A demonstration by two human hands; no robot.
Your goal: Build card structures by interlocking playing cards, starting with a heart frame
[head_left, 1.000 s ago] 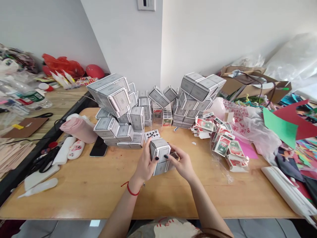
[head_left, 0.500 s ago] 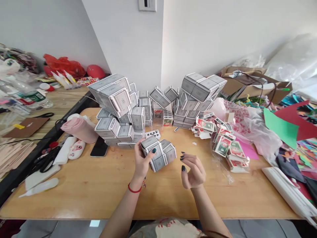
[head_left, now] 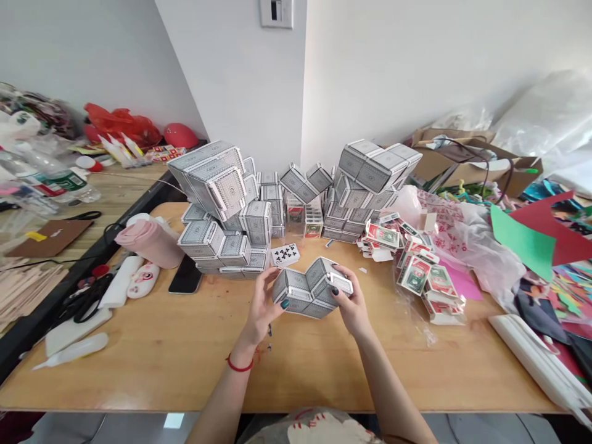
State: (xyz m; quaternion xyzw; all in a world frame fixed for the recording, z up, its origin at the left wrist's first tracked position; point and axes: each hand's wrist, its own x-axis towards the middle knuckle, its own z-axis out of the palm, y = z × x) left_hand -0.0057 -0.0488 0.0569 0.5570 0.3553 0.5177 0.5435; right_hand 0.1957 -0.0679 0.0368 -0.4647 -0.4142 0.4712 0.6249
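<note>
Between my hands, above the table, is a block of joined boxes folded from playing cards (head_left: 308,294), grey patterned backs outward. My left hand (head_left: 264,308) grips its left end, thumb on the front. At its right end my right hand (head_left: 351,302) holds on, fingers behind and thumb in front. Just beyond lies a loose playing card (head_left: 285,254), clubs face up. Larger stacks of the same card boxes stand at the left (head_left: 224,209), at the right (head_left: 363,185) and, smaller, in the middle (head_left: 305,182).
Opened card packs (head_left: 416,265) lie heaped to the right beside a crumpled plastic bag (head_left: 481,228). A white pencil case (head_left: 536,357) rests at the right edge. On the left are a phone (head_left: 185,275), a pink roll (head_left: 150,240), scissors (head_left: 87,302) and a glue bottle (head_left: 76,350).
My right hand, empty and apart before, has come in and taken hold of the block's right end. The block has turned in my left hand and shifted slightly right.
</note>
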